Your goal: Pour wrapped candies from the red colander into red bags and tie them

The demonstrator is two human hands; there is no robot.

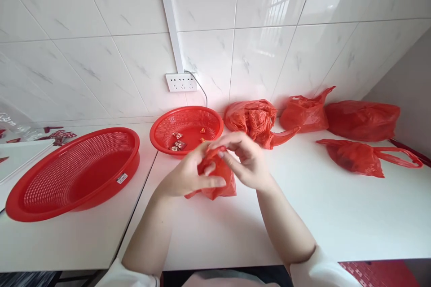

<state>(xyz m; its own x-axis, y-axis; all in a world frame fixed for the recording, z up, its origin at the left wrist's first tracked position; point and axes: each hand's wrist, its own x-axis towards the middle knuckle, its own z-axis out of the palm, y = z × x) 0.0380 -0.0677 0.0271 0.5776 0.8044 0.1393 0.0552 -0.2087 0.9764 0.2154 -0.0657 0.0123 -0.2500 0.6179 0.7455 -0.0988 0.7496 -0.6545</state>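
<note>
A red plastic bag (220,184) rests on the white table in front of me, its top bunched up between my hands. My left hand (193,172) wraps round the bag's neck from the left, thumb pointing right. From the right, my right hand (247,159) pinches the twisted top of the bag between thumb and fingers. The bag's contents do not show. Just behind my hands stands a round red basket (161,143) with several small wrapped pieces (180,145) in it.
A larger red basket (129,157) stands on the left. Filled red bags line the wall: a crumpled one (251,119), an upright one (303,119), a wide one (363,119). Another bag (357,157) lies nearer on the right. A power socket (182,82) is on the wall.
</note>
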